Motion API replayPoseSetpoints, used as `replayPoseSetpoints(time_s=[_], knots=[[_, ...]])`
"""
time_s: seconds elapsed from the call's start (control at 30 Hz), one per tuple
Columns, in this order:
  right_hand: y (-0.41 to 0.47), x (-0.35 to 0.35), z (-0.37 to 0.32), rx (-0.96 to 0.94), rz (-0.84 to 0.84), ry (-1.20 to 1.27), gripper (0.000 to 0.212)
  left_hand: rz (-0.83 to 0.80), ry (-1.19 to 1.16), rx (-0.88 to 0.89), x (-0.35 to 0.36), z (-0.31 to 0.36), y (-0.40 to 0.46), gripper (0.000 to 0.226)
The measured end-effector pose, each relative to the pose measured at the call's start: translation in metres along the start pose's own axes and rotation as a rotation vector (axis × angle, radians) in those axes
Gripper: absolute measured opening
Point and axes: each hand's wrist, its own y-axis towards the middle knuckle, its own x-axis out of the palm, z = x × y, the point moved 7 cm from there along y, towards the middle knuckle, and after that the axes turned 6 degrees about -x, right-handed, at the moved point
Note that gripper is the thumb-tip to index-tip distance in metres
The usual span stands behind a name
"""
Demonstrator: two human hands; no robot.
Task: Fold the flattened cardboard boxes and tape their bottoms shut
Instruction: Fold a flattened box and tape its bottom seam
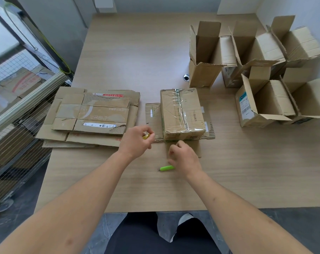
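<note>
Worktop [137, 52], wood-grain: far half bare; folded box [182, 114], bottom taped, near centre. Flattened boxes [93, 116] stacked at left edge; assembled boxes [256, 70] at right. Left hand [137, 142] pinches small yellow item [146, 137]; right hand [184, 158] curled, grip unclear, beside green cutter [166, 168]. Wire cart [18, 125] left.

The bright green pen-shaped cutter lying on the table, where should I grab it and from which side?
Pinch the bright green pen-shaped cutter around its exposed middle, coming straight down from above. It lies flat on the wooden table, its tip pointing left and its other end hidden under the right hand, so probably avoid the tip.
</note>
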Motion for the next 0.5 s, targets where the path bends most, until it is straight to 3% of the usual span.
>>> replayPoseSetpoints(time_s=[0.1, 0.17, 0.23, 0.33, 0.5], knots=[[0.014, -0.037, -0.017, -0.059, 0.307, 0.057, 0.023, 0.002, -0.014, 0.007, -0.004, 0.002, 0.003, 0.014], [0.027, -0.053, -0.025, -0.063, 0.408, 0.013, 0.03, -0.01, -0.03, 0.016, -0.006, 0.002, 0.006, 0.013], [0.041, -0.057, -0.025, -0.01, 0.409, -0.096, 0.034, -0.015, -0.05, 0.022, -0.008, 0.001, 0.009, 0.013], [0.052, -0.053, -0.024, 0.096, 0.398, -0.213, 0.023, -0.012, -0.082, 0.018, -0.011, -0.002, 0.016, 0.011], [0.06, -0.041, -0.031, 0.197, 0.329, -0.235, 0.024, -0.06, -0.117, 0.015, -0.013, -0.003, 0.025, 0.011]])
